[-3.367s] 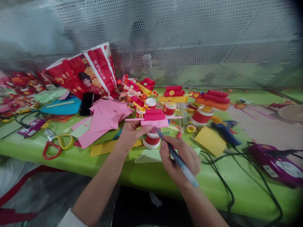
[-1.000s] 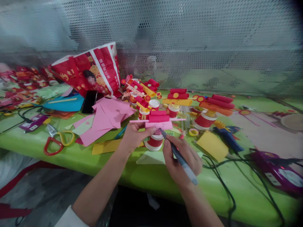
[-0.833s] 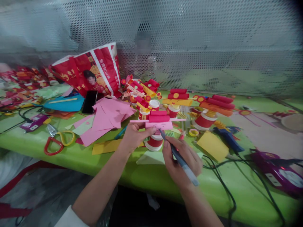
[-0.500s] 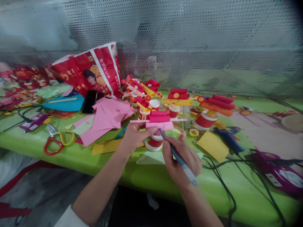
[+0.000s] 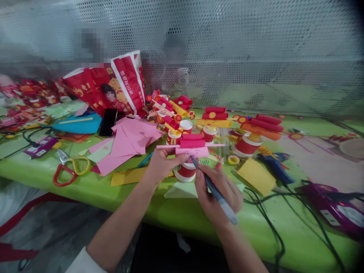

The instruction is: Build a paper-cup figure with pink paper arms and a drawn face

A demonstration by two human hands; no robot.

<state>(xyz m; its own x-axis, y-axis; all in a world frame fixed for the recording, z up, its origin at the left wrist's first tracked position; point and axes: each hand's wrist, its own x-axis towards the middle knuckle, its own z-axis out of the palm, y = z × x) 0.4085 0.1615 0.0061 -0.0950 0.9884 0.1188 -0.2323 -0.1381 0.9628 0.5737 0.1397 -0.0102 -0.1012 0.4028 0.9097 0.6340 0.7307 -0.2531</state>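
Observation:
A paper-craft figure [image 5: 191,151] stands in front of me, with a pink face roll, red rolls on top, a thin pink strip across and a red-and-white cup base. My left hand [image 5: 162,163] pinches the figure's pink face roll from the left, thumb on its front. A dark grey pen [image 5: 217,191] is gripped in my right hand [image 5: 218,185], its tip at the lower edge of the pink face roll. Small drawn marks show on the face. Pale green paper [image 5: 180,190] lies under the base.
Behind stand several similar figures [image 5: 247,138]. Pink paper sheets [image 5: 129,136], scissors [image 5: 66,168], a phone [image 5: 108,122] and a red bag [image 5: 113,85] are at left. At right are yellow paper [image 5: 256,176], a blue tool [image 5: 277,168], a purple power strip [image 5: 332,208] and black cables.
The pen tip has shifted very slightly along the face's lower edge. Both hands keep their grips, and the view has moved only a little.

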